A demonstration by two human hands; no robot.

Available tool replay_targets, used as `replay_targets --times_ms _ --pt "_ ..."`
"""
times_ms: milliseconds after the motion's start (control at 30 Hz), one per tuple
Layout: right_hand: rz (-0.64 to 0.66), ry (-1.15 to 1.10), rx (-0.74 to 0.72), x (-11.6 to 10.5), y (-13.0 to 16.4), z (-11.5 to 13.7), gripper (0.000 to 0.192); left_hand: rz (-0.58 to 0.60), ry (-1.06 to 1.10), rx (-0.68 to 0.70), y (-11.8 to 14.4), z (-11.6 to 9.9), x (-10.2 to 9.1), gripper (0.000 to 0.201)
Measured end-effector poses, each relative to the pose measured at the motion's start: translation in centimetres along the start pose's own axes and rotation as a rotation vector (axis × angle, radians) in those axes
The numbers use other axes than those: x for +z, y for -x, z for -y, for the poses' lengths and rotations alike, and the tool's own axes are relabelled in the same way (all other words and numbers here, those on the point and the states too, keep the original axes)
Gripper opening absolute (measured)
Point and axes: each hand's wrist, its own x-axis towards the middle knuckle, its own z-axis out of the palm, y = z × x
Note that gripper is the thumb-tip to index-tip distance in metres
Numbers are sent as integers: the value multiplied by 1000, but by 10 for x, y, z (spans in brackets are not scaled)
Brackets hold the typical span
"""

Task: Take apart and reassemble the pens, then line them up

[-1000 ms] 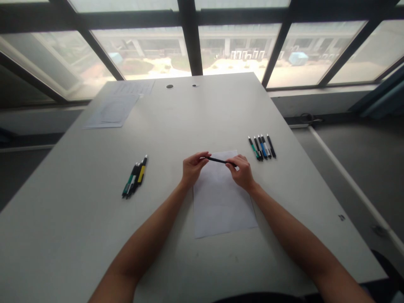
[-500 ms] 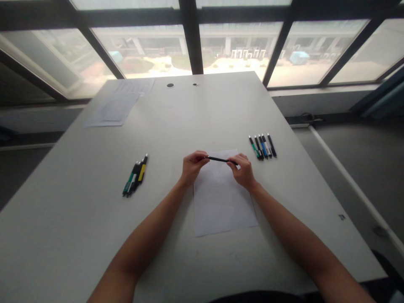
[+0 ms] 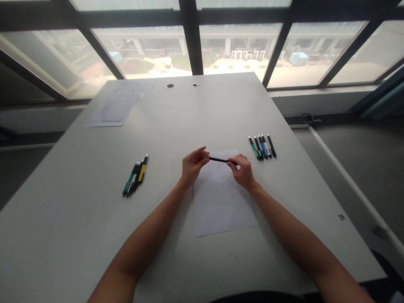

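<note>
Head view shows our left hand (image 3: 192, 167) and right hand (image 3: 243, 171) pinching a black pen (image 3: 221, 160) by its ends, above the paper (image 3: 221, 198). We judge it light, stiff and smooth; fingertip grips near each end should suit it.

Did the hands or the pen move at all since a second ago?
Only a little. On the left hand one finger has lifted up off the black pen. The right hand grips the other end as before, and the pen hangs level above the sheet of paper. The pens on the right and the pens on the left lie where they were.
</note>
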Motion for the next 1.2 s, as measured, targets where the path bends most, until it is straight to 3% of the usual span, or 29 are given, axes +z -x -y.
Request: replay_targets --times_ms 133,300,400,767,1000,1067,1133,1200 --pt "-5 3 8 1 0 -1 12 22 -20 25 0 -4 1 50" --pt "-9 6 9 1 0 -1 12 40 -27 84 1 -7 3 21" --pt "-7 -2 0 1 0 -1 11 14 -10 95 1 -6 3 15" --pt "2 -12 8 0 0 -1 13 12 -64 9 0 0 -2 20" --pt "-10 -17 22 0 0 0 12 88 16 -19 -1 -2 -1 60" --pt "-11 -18 27 0 -1 0 12 58 -2 12 -2 -2 -2 55" --pt "-12 -15 28 1 -1 0 12 14 -63 20 -2 -1 -3 35" --pt "-9 -9 20 1 -1 0 11 3 -160 6 -1 0 -4 33"
